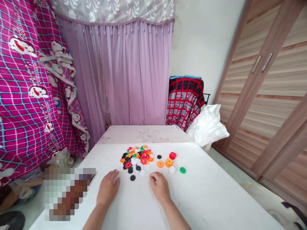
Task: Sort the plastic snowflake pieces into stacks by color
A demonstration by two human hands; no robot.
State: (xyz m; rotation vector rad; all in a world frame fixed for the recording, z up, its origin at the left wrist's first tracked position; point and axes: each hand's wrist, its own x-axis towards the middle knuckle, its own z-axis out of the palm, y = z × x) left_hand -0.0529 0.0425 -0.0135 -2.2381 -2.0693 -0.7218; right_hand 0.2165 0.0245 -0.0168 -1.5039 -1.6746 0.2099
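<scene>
A mixed pile of plastic snowflake-shaped building discs [144, 156] in red, orange, black, white and green lies at mid-table. My left hand [108, 184] rests flat on the white tabletop, left of the pile, its thumb apart from the fingers and nothing in it. Just right of the pile's near edge, my right hand [160, 187] is closed with the fingers curled under. What it holds, if anything, is hidden. One loose black disc [132, 178] lies between my hands. Beyond my right hand are separate discs: green [182, 170], white [172, 170], orange [169, 163], red [172, 155] and black [159, 157].
The white-covered table [203, 198] meets a floral-patterned surface [146, 134] at its far edge. Purple curtains [139, 73] hang behind it. A white plastic bag [208, 126] stands at the far right corner, near a wooden wardrobe [268, 92]. A blurred patch covers the table's left edge.
</scene>
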